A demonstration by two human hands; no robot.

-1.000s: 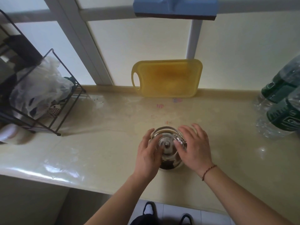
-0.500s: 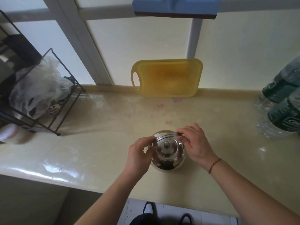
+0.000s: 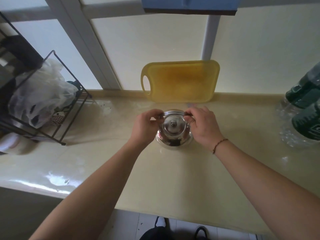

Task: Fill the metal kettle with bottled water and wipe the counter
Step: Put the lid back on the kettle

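A small shiny metal kettle [image 3: 174, 135] stands in the middle of the pale counter [image 3: 173, 179], its lid with a knob still on. Its thin bail handle [image 3: 173, 112] is raised over the far side. My left hand [image 3: 146, 126] pinches the handle's left end and my right hand [image 3: 203, 126] pinches its right end. Two large water bottles [image 3: 304, 108] with dark green labels stand at the counter's right edge, partly cut off by the frame.
A yellow cutting board [image 3: 181, 82] leans on the wall just behind the kettle. A black wire rack [image 3: 43, 101] holding plastic bags occupies the left of the counter. A blue squeegee-like tool [image 3: 189, 5] hangs overhead. The counter's front edge runs near my body.
My hands left the kettle's body and lid, took the handle's two ends and swung it up and away from me. The kettle stays on the counter.
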